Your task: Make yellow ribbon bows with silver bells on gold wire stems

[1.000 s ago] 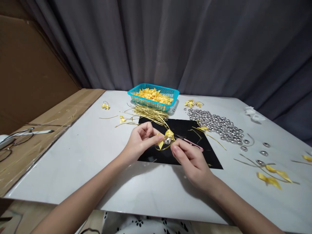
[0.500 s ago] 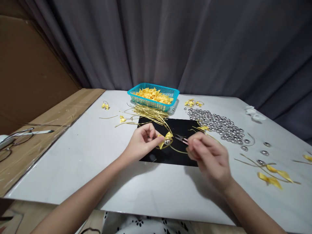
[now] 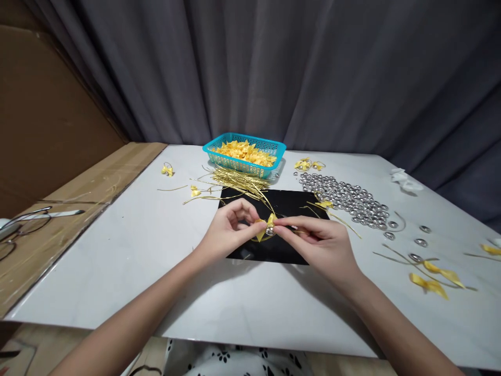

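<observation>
My left hand (image 3: 233, 230) pinches the left side of a yellow ribbon bow (image 3: 261, 235) between thumb and forefinger. A silver bell-like bead (image 3: 270, 230) sits at the bow's middle, with gold cord around it. On the right side, the thumb and forefinger of my right hand (image 3: 321, 243) meet at the bow, closed on its edge or its cord. Part of the small scissors (image 3: 297, 228) shows under my right fingers; the rest is hidden in the hand. Both hands are over a black mat (image 3: 270, 254).
Behind the mat lies a bundle of gold cords (image 3: 238, 179). A turquoise basket (image 3: 245, 166) holds yellow bows. Many silver beads (image 3: 344, 198) spread to the right, near loose bows (image 3: 428, 284). Eyeglasses (image 3: 27, 222) rest on cardboard (image 3: 78, 230) at the left.
My right hand has moved left to the bow and its fingertips have closed on it. The scissors blades, which pointed at the bow, are now mostly covered. My left hand keeps its hold.
</observation>
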Tool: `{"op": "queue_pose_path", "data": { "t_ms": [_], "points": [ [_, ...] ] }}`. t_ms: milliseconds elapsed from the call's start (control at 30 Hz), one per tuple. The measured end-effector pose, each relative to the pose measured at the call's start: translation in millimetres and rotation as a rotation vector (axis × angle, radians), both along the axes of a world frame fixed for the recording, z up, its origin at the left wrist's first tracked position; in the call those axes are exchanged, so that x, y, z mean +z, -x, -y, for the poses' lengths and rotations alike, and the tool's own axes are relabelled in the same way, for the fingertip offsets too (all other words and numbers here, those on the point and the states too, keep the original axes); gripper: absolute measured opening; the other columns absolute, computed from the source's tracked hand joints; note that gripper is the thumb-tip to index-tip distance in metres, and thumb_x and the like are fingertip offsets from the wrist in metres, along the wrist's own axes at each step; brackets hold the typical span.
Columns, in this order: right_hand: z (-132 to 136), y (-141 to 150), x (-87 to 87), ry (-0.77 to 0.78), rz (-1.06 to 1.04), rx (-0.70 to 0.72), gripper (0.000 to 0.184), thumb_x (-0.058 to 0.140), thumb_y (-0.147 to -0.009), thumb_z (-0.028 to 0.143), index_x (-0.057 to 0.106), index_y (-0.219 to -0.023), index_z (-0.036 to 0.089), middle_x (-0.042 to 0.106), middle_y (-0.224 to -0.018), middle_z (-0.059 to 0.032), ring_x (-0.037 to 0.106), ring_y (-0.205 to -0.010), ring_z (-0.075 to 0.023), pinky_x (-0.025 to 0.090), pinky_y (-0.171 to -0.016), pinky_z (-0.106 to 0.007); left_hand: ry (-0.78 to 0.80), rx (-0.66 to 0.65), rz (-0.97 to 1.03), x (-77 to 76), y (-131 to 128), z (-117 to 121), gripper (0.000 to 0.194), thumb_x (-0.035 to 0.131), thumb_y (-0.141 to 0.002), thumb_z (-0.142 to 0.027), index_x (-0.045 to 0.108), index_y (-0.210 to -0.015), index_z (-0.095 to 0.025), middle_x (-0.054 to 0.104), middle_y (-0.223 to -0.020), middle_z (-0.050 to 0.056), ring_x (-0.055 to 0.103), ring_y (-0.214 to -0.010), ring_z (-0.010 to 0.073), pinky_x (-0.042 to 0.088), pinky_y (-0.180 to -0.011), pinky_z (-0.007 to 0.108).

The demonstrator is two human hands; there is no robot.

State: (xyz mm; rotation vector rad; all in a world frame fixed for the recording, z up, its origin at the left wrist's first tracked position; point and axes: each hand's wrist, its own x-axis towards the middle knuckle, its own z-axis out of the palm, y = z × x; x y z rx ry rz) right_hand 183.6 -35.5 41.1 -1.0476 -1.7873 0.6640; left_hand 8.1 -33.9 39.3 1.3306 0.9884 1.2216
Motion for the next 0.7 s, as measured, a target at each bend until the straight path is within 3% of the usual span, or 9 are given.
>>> {"op": "queue_pose_path", "data": {
  "t_ms": [133,300,500,700],
  "points": [
    [-1.8,-1.4,0.0,-0.034,0.033,0.023,0.012,0.065,-0.077,0.026,0.072,-0.079,0.016,0.020,-0.049,0.0075,0.018,-0.045,-0.0062,0.017,-0.042,-0.023,0.021,-0.052,-0.033,-1.3,0.7,-0.8,0.017,0.069,-0.069,-0.021,0.064,-0.083,-0.014,0.065,-0.070,0.002,0.060,-0.061,0.0097,0.048,-0.054,0.018],
    [-5.5,-5.6,0.2,-0.049,0.204,0.088,0.013,0.058,-0.081,0.025,0.067,-0.078,0.016,0.021,-0.049,0.0079,0.020,-0.045,-0.0062,0.019,-0.043,-0.022,0.050,-0.089,-0.081,-2.6,0.2,-0.4,0.013,0.070,-0.069,-0.022,0.066,-0.077,-0.013,0.067,-0.070,0.003,0.061,-0.061,0.0095,0.048,-0.055,0.018],
    [-6.2,-9.1,2.9,0.063,0.327,0.167,0.013,0.051,-0.084,0.026,0.058,-0.079,0.016,0.024,-0.051,0.0084,0.022,-0.044,-0.0062,0.018,-0.042,-0.021,0.072,-0.078,-0.189,-4.5,-0.3,-0.1,0.015,0.070,-0.067,-0.025,0.068,-0.076,-0.012,0.065,-0.067,0.002,0.053,-0.053,0.0068,0.040,-0.047,0.017],
    [-6.1,-11.8,5.9,0.079,0.378,0.227,0.010,0.048,-0.085,0.022,0.054,-0.080,0.016,0.024,-0.051,0.0089,0.022,-0.045,-0.0062,0.020,-0.043,-0.020,0.127,-0.154,-0.137,-7.9,0.6,-2.8,0.020,0.074,-0.064,-0.027,0.070,-0.078,-0.014,0.065,-0.069,0.001,0.056,-0.058,0.0084,0.044,-0.055,0.020]
  ]
}}
